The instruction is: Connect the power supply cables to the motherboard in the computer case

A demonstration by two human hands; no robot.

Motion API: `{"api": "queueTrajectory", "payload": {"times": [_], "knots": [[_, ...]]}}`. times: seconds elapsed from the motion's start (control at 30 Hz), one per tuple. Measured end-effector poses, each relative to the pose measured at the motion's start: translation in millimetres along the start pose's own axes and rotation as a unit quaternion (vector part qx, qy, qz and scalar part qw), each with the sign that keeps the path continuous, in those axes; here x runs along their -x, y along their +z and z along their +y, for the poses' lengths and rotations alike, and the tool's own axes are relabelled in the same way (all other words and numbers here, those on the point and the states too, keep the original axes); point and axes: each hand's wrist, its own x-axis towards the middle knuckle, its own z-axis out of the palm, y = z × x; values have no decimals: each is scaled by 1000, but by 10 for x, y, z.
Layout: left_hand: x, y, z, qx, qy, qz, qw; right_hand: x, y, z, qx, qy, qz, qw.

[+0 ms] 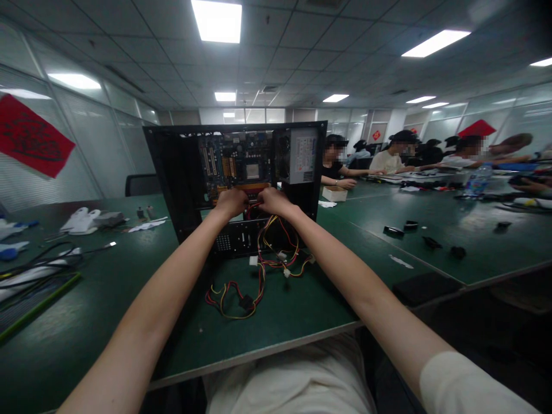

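Note:
An open black computer case [172, 172] stands on the green table [276, 310]. Inside it are a motherboard [241, 158] and, at the upper right, a silver power supply [302, 155]. Both hands reach into the case at the motherboard's lower edge. My left hand [233, 201] is closed, its fingertips hidden. Close beside it, my right hand [273, 201] is pinched at red cables; exactly what its fingertips hold is too small to tell. Red, yellow and black cables [261, 276] with white and black connectors hang out of the case onto the table.
On the left lie white items [81, 220], black cables and a green-edged panel [38, 302]. Toward the right are a small white box [334, 193], small black parts [431, 241] and a bottle [478, 179]. Several people sit at the right side of the table.

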Motion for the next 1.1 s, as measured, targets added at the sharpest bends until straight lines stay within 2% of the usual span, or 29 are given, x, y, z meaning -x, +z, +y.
{"api": "queueTrajectory", "payload": {"times": [0.63, 1.1], "knots": [[42, 0, 17, 4, -21, 10, 1000, -19, 19, 11, -3, -4, 2, 1000], [41, -15, 34, 7, -24, -6, 1000, -28, 27, 14, 3, -2, -5, 1000]]}}
